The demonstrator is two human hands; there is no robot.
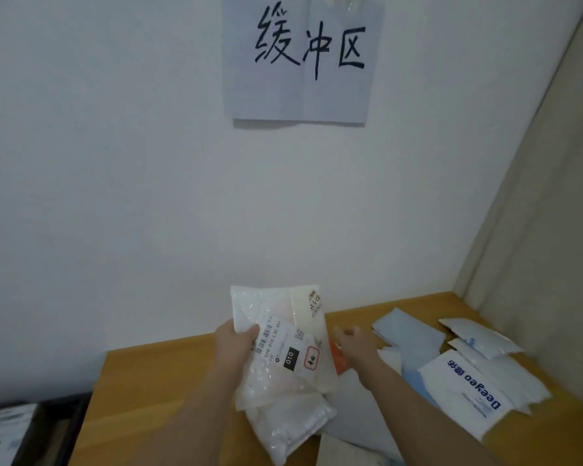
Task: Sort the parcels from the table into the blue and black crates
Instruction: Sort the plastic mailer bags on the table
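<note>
Head view — left hand (233, 343) fingers grip a white parcel (283, 348); right hand (352, 344) fingers loose, empty.

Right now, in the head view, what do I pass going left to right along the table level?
Dark crate off the table's left edge → left hand gripping the clear labelled parcel → right hand, open → white Deeyeo parcel.

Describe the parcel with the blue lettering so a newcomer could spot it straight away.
Start at the wooden table and look to its right side, past the right hand. Among the pale bags there lies a white parcel, flat on the table. It alone bears large blue print reading Deeyeo, upside down to the camera.
</note>
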